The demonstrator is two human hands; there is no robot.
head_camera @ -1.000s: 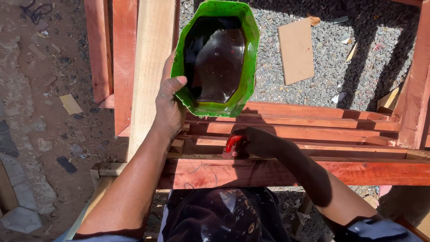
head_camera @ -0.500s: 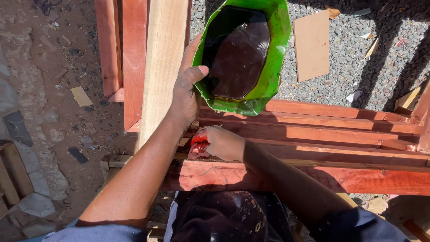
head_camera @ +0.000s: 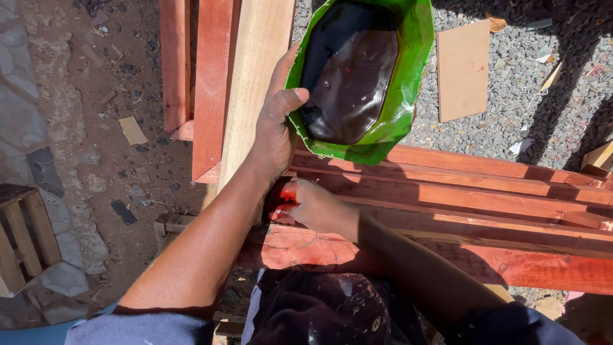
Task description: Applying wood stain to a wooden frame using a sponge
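My left hand (head_camera: 276,124) grips the left rim of a cut-open green plastic container (head_camera: 408,76) that holds dark reddish-brown liquid (head_camera: 348,83). The container rests on the red-stained wooden planks (head_camera: 485,198). My right hand (head_camera: 306,204) is closed around something red and wet, a rag or small applicator, and presses it onto a stained plank just below the left wrist. Its fingers are smeared red. A pale unstained plank (head_camera: 258,76) runs upward beside the left hand.
Two red-stained boards (head_camera: 211,83) lie to the left of the pale plank. A flat brown cardboard piece (head_camera: 463,67) lies on the gravel to the right. A small wooden crate (head_camera: 22,246) sits at the left edge on dirt and stones.
My right hand with the red thing has slid leftward along the plank, from mid-frame to under my left wrist. The view has shifted; the left hand still holds the green container.
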